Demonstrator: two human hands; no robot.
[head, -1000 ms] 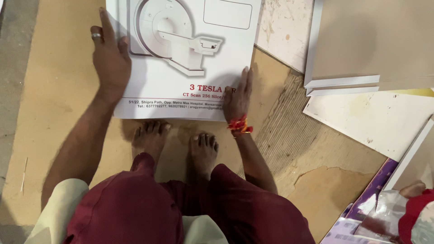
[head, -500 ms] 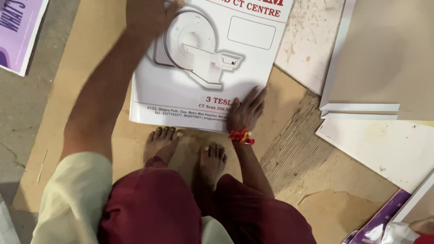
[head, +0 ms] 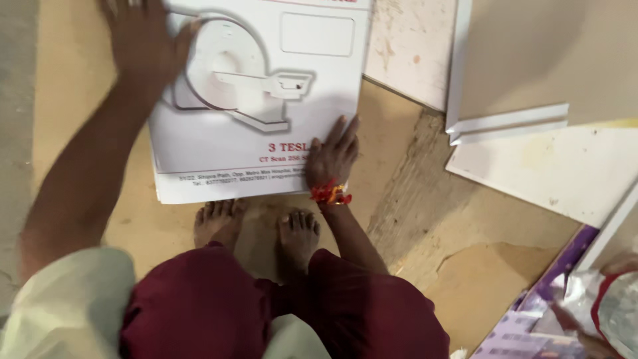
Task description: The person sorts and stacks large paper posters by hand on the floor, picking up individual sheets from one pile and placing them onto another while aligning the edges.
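White printed sheet [head: 266,100] flat on floor, just ahead of bare feet [head: 259,226]. Left hand [head: 143,46] flat, open, pressing upper-left; right hand [head: 332,156] open, splayed at lower-right edge.

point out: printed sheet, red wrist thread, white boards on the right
printed sheet [head: 219,156]: head view, on its pale lower part under the machine picture.
red wrist thread [head: 330,194]: head view, on the bunched thread at the right wrist.
white boards [head: 512,123]: head view, on the long edge of the stacked boards.
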